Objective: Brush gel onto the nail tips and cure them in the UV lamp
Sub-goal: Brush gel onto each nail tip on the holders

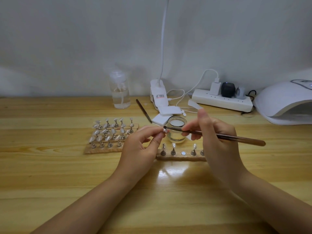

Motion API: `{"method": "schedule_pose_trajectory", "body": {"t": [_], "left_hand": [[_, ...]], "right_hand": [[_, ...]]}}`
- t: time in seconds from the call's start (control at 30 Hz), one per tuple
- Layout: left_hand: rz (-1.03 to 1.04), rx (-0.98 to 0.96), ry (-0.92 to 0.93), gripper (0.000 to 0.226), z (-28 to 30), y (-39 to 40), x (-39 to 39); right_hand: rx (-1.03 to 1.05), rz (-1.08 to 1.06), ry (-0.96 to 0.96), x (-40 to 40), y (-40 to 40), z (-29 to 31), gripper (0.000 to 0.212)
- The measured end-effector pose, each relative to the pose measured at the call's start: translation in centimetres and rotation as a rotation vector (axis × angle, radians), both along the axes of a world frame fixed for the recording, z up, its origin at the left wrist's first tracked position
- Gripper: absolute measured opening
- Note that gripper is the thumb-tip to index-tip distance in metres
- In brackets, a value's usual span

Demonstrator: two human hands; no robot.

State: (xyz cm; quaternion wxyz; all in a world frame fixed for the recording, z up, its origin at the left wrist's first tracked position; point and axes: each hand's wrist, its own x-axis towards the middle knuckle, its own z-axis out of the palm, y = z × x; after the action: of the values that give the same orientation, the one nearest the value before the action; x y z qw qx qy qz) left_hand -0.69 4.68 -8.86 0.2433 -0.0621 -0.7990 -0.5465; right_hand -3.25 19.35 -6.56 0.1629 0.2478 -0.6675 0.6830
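Observation:
My left hand (143, 142) pinches a small metal stand carrying a clear nail tip (164, 130), raised above the table. My right hand (214, 135) grips a brown brush (236, 137) like a pen; its dark tip touches the nail tip. Just behind the hands stands a small glass jar (176, 132) of clear gel. A narrow wooden holder (181, 157) in front of the jar carries several nail tips on stands, with one bare magnet spot. The white UV lamp (285, 103) sits at the far right, its opening facing left.
A larger wooden board (103, 149) with several rows of nail tips lies to the left. At the back stand a clear pump bottle (120, 92), a white clip lamp (158, 94), white pads (166, 112), a second brush (143, 109) and a power strip (222, 100) with plugs.

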Motion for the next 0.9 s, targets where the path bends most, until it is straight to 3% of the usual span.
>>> {"method": "schedule_pose_trajectory", "body": {"t": [0.17, 0.4, 0.6, 0.9], "left_hand": [[0.002, 0.005, -0.008, 0.026, 0.04, -0.03, 0.1], [-0.004, -0.004, -0.009, 0.024, 0.07, -0.02, 0.19], [0.013, -0.029, -0.006, 0.023, 0.15, 0.08, 0.21], [0.016, -0.02, -0.009, 0.025, 0.34, 0.16, 0.44]], "right_hand": [[-0.064, -0.033, -0.015, -0.05, 0.57, -0.05, 0.047], [0.037, -0.013, 0.006, -0.28, 0.14, 0.22, 0.038], [-0.018, -0.038, -0.02, -0.21, 0.64, 0.38, 0.05], [0.047, -0.012, 0.037, -0.22, 0.31, 0.3, 0.037]]}}
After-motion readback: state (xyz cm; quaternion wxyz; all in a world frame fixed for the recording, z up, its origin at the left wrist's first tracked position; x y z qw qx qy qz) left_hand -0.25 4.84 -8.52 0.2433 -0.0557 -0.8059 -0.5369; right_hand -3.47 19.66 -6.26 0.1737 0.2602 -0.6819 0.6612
